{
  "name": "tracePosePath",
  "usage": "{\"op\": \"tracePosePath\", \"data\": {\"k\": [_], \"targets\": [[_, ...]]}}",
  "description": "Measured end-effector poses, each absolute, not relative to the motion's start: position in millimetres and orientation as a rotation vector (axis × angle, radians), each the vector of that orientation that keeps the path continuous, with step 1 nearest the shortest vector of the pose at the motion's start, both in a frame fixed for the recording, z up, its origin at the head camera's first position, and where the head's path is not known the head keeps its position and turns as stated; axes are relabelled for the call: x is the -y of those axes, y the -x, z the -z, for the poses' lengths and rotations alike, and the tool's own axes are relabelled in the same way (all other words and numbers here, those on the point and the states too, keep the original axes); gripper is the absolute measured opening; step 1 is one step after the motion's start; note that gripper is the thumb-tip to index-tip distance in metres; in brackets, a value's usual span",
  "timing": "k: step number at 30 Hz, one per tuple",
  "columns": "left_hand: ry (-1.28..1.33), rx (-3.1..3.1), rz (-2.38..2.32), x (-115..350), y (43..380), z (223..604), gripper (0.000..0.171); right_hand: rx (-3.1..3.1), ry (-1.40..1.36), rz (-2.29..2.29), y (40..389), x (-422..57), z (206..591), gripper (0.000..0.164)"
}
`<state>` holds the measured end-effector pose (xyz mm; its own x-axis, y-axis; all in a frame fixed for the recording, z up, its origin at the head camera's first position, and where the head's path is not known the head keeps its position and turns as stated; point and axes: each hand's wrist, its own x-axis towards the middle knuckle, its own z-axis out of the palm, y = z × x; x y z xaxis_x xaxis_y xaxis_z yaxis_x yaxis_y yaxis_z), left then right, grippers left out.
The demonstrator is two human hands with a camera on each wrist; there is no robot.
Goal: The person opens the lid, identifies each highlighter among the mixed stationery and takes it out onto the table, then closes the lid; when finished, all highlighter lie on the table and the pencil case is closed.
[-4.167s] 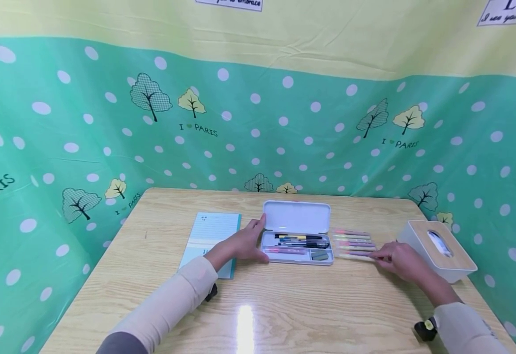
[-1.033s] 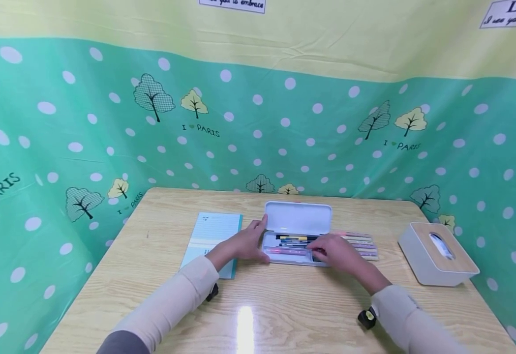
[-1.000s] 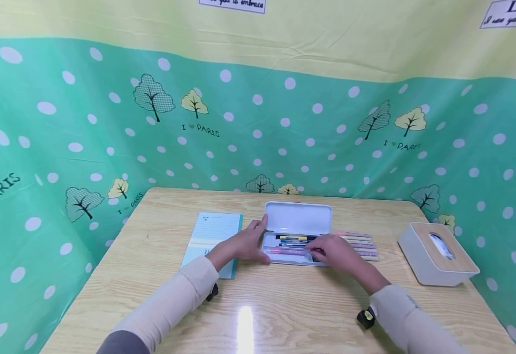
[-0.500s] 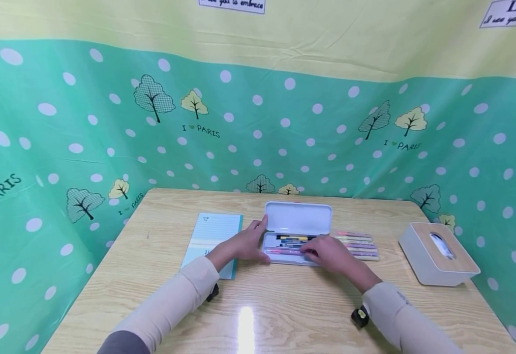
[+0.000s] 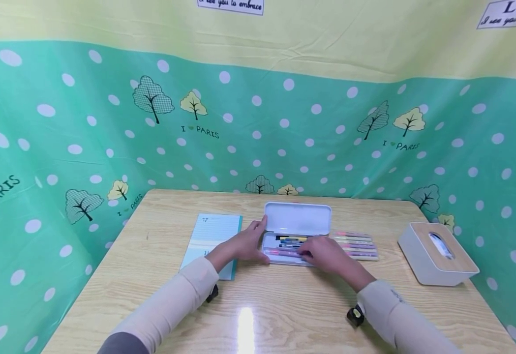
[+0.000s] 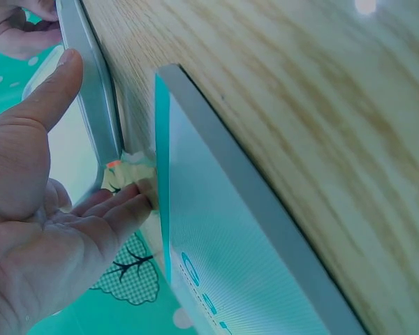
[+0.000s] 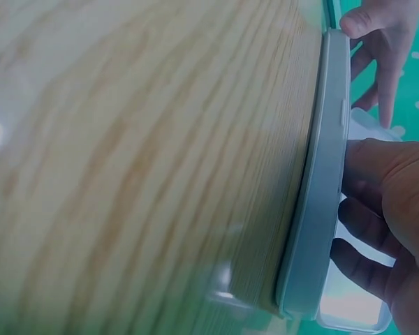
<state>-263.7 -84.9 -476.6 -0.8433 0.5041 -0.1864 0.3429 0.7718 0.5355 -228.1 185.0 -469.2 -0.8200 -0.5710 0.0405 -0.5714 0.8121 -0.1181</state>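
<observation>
A white pencil case (image 5: 297, 218) lies with its lid back, several pens (image 5: 289, 241) in its rear part. Along its front compartment lie pink and purple marker pens (image 5: 280, 252). My right hand (image 5: 326, 253) reaches into the right half of the case, thumb and fingertips pinching the right end of a purple marker pen there. The hand covers the case's right end. My left hand (image 5: 250, 243) is spread against the case's left side, thumb at the front corner and fingers by the lid. In the left wrist view the left thumb (image 6: 59, 87) lies straight along the rim.
A light blue notebook (image 5: 213, 231) lies left of the case, partly under the left forearm. Several more marker pens (image 5: 361, 246) lie in a row right of the case. A white tissue box with a wooden top (image 5: 437, 253) stands at the right. A polka-dot curtain (image 5: 258, 123) hangs behind.
My right hand has come from the marker row on the right into the case, and in the last second slid slightly left there. The left hand stays at the case.
</observation>
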Motion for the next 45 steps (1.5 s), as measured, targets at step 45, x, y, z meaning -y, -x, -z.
{"op": "tracePosePath", "data": {"k": [45], "targets": [[-0.655,-2.649,-0.694,85.1,263.1,474.3,0.135,2.932,-1.006,-0.184,232.9,-217.3,453.4,0.02]]}}
